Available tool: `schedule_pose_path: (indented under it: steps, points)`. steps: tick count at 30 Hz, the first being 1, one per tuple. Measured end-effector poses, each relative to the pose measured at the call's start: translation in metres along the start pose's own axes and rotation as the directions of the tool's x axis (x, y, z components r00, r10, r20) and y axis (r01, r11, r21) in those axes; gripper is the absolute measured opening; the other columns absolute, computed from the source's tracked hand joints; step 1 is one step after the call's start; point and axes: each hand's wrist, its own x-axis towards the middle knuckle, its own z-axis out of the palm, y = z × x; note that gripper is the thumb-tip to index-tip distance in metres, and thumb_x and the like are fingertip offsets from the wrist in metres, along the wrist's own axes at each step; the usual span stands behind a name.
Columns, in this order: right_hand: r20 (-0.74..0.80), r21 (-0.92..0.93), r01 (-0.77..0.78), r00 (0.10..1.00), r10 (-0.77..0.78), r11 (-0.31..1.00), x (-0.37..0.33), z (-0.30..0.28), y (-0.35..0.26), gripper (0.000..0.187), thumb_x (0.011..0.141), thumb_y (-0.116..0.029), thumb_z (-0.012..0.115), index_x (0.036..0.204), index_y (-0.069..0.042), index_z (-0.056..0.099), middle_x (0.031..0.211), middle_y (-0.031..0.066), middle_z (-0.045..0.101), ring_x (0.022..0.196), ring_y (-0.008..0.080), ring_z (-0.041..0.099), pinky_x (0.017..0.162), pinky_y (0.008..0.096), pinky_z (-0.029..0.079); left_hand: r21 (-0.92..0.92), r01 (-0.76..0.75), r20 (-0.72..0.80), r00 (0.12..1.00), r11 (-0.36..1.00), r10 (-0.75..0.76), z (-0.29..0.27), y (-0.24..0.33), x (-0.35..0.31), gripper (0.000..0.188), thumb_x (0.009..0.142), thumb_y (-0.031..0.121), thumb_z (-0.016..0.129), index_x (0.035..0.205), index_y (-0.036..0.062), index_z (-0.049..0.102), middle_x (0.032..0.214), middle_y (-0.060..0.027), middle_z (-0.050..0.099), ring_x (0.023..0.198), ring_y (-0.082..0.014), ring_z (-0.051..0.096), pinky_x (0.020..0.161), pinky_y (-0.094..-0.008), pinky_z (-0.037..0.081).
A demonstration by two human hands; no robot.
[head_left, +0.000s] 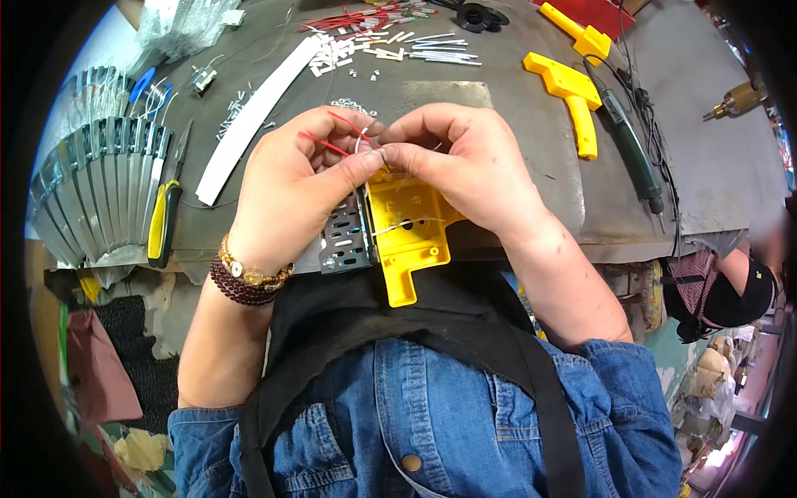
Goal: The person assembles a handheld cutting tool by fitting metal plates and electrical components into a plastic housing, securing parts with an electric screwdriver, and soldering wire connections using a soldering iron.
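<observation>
Above the table's front edge, my left hand and my right hand meet, fingertips pinched close together. Thin red wires pass between my left fingers, and a white wire runs beside them. My right thumb and finger pinch at the same spot, where the wire ends are mostly hidden. Just below my fingers lies an open yellow plastic housing half, shaped like a tool body with a handle. A black slotted metal part is attached or lies against its left side.
Left are a white strip, yellow-black pliers and a fan of grey blade-like parts. Behind lie red wires, white sleeves and metal rods. Right are yellow housings and a dark corded screwdriver. Another person is far right.
</observation>
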Motion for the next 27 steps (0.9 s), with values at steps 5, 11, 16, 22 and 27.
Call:
schedule_pose_path:
  steps: [5,11,16,22,27]
  points:
    - [0.086,-0.052,0.024,0.996,-0.02,0.998,0.0,0.006,-0.007,0.021,0.081,-0.016,0.071,0.093,0.001,0.073,0.079,0.0141,0.072,0.072,0.0184,0.07,0.069,0.0301,0.054,-0.125,-0.055,-0.083,0.996,0.991,0.045,-0.002,-0.015,-0.003,0.019,0.088,0.008,0.072,0.105,-0.0003,0.065,0.099,-0.0035,0.068,0.085,-0.0071,0.061,0.077,-0.0206,0.049]
    - [0.096,-0.186,0.129,0.989,-0.112,0.974,0.001,0.011,-0.008,0.013,0.085,-0.012,0.072,0.092,-0.001,0.072,0.076,0.0022,0.07,0.067,0.0059,0.06,0.063,0.0234,0.049,-0.134,-0.209,-0.183,0.966,0.969,0.183,-0.001,-0.025,-0.003,0.015,0.09,0.012,0.07,0.099,0.0,0.069,0.09,-0.0029,0.07,0.084,-0.0081,0.062,0.075,-0.0224,0.05]
    - [0.121,-0.174,0.126,0.987,-0.105,0.977,0.006,0.014,-0.009,0.016,0.083,-0.016,0.069,0.089,-0.002,0.071,0.073,0.0116,0.068,0.065,0.0192,0.065,0.064,0.0316,0.051,0.012,-0.331,-0.32,0.893,0.943,0.317,-0.006,-0.022,-0.009,0.019,0.092,0.018,0.069,0.096,-0.0001,0.07,0.089,-0.007,0.07,0.082,-0.0111,0.063,0.073,-0.025,0.049]
    - [0.133,-0.084,0.021,0.991,-0.01,0.996,0.0,0.004,-0.01,0.017,0.088,-0.017,0.067,0.092,0.0,0.068,0.076,0.0071,0.068,0.069,0.0151,0.063,0.066,0.0307,0.051,-0.842,-0.357,0.029,0.717,0.404,0.696,-0.127,0.023,-0.055,0.022,0.094,0.01,0.058,0.075,0.0079,0.07,0.08,-0.0048,0.069,0.068,-0.013,0.062,0.064,-0.0239,0.044]
    - [0.123,0.02,-0.004,0.992,0.001,1.0,0.001,0.0,0.004,0.017,0.088,-0.016,0.067,0.094,0.0,0.067,0.079,0.0067,0.068,0.073,0.0127,0.063,0.067,0.0286,0.051,-0.41,-0.292,-0.07,0.955,0.864,0.289,-0.08,-0.002,-0.044,0.024,0.092,0.022,0.065,0.105,0.0021,0.068,0.089,-0.0079,0.066,0.066,-0.0149,0.06,0.06,-0.026,0.049]
